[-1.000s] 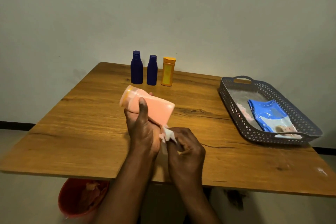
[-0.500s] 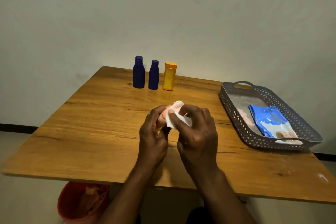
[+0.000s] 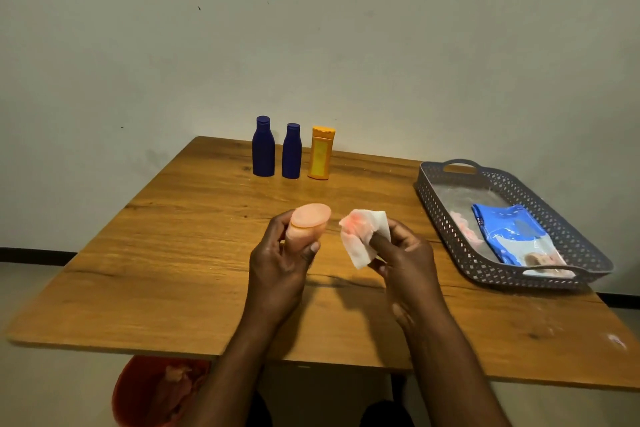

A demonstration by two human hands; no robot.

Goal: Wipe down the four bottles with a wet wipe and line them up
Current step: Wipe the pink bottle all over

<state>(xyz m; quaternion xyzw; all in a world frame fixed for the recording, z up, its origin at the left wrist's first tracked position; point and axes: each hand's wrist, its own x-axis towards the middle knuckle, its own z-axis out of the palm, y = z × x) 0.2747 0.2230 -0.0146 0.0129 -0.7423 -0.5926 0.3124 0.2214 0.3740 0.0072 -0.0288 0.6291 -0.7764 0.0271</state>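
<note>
Three bottles (image 3: 291, 150) stand in a row at the counter's (image 3: 173, 253) far edge, while the left hand (image 3: 280, 262) clasps the peach bottle (image 3: 309, 224) above the counter, its lower body hidden by the fingers (image 3: 313, 248). Just beside it, apart, the right hand (image 3: 403, 258) pinches a pink-stained wet wipe (image 3: 362, 236). Under the counter, a red bin (image 3: 152, 392) is partly cut off.
</note>
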